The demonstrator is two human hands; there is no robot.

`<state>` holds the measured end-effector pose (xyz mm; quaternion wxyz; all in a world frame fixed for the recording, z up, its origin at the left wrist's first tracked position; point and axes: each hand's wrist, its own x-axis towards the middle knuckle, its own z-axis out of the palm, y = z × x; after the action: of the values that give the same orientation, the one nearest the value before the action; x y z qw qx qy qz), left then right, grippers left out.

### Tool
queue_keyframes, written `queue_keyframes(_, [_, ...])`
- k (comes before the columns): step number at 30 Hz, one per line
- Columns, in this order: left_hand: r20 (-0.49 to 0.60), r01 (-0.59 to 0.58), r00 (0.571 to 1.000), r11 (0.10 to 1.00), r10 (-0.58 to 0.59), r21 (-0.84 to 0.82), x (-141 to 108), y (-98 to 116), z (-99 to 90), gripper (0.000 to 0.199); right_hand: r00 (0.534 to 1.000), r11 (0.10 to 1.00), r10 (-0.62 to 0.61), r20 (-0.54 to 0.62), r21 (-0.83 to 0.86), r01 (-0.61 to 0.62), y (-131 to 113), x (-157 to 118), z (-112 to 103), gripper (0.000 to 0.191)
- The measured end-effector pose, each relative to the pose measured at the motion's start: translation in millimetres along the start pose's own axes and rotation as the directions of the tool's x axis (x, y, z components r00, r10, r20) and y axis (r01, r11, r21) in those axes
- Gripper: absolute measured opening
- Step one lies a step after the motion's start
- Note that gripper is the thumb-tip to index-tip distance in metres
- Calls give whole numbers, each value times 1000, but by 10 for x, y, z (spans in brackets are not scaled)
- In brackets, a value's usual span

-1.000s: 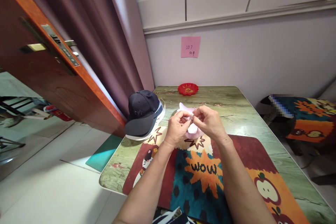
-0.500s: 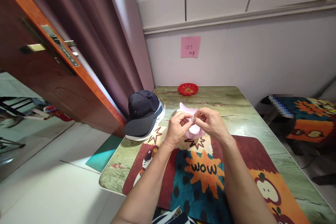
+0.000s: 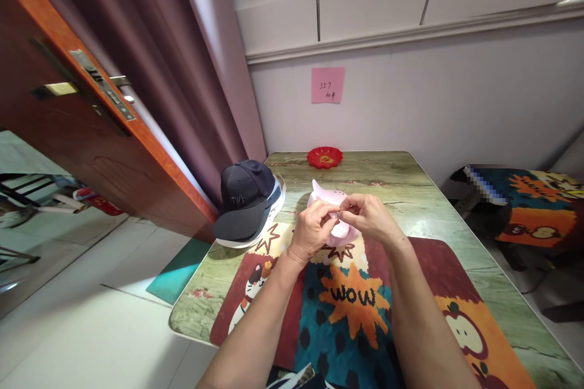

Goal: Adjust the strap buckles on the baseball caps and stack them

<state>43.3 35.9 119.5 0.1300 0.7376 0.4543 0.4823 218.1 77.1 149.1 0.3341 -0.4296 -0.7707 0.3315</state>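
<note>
My left hand (image 3: 314, 225) and my right hand (image 3: 370, 216) meet over a pale pink dish (image 3: 343, 237). Both are closed, thumbs and forefingers pinched together at one small whitish thing (image 3: 336, 216), too small and too covered by the fingers to name. The dish has a raised pointed end at its far left and a white patch in its near part. Several small dark specks show near its far rim. My fingers hide its middle.
A dark cap (image 3: 244, 197) lies stacked on lighter headwear at the table's left edge. Near the wall stands a red scalloped plate (image 3: 314, 158). A patterned mat (image 3: 319, 328) covers the table's near part. An open wooden door (image 3: 114, 158) is at left.
The fingertips have shifted slightly against each other on the small thing, still pinched over the dish. The whole view has moved a little; dish, cap and plate stay in place.
</note>
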Motion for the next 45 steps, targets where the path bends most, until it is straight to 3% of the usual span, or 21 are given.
queue_keyframes(8, [60,-85,995,994,81,74,-15,-16,0,21,999,1000,3,41,-21,-2,16,-13,-50,18])
queue_keyframes(12, [23,-81,997,996,80,42,33,16,-28,18,1000,999,-6,9,54,5,64,9,-12,21])
queue_keyframes(15, [-7,-23,1000,1000,23,17,69,45,-72,15,1000,982,5,-14,190,-2,87,31,50,21])
queue_keyframes(19, [-33,82,996,996,-83,-17,56,38,-90,12,997,936,61,50,345,-74,74,40,126,24])
queue_keyframes(27, [-51,269,957,942,-284,-199,4,-74,-39,18,999,925,32,2,378,-30,64,57,192,19])
queue_keyframes(37, [-56,202,976,969,-211,-142,0,-56,-41,13,999,963,37,6,267,-38,55,47,166,12])
queue_keyframes(45, [-50,121,991,985,-128,-125,1,-37,-16,13,999,982,-29,33,185,23,53,31,90,15])
